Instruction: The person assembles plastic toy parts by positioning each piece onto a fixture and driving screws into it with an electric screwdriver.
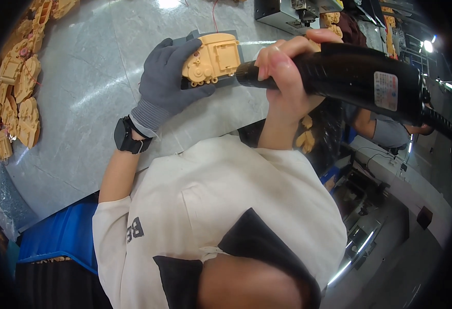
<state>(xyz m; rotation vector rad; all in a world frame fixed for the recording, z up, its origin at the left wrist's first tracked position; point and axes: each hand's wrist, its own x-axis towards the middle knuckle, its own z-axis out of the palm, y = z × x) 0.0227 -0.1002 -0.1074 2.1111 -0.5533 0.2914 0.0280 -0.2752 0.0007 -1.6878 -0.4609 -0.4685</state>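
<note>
My left hand (165, 77), in a grey knit glove, grips a yellow-orange plastic housing (218, 54) from its left side, thumb below and fingers over the top. Under the housing sits a dark grey block (240, 51), mostly covered. My bare right hand (290, 67) is wrapped round a black electric screwdriver (347, 72) with a ribbed collar and a thick cord at its rear. The collar end points at the housing's lower right edge; whether its tip touches cannot be made out. A thin red wire (215, 18) runs up behind the housing.
Many similar yellow plastic parts (10, 103) are heaped along the left of the grey table (92, 113). A metal device (282, 18) stands at the back right. A blue bin (64, 232) is below the table at lower left. Another person's arm (385, 126) shows at right.
</note>
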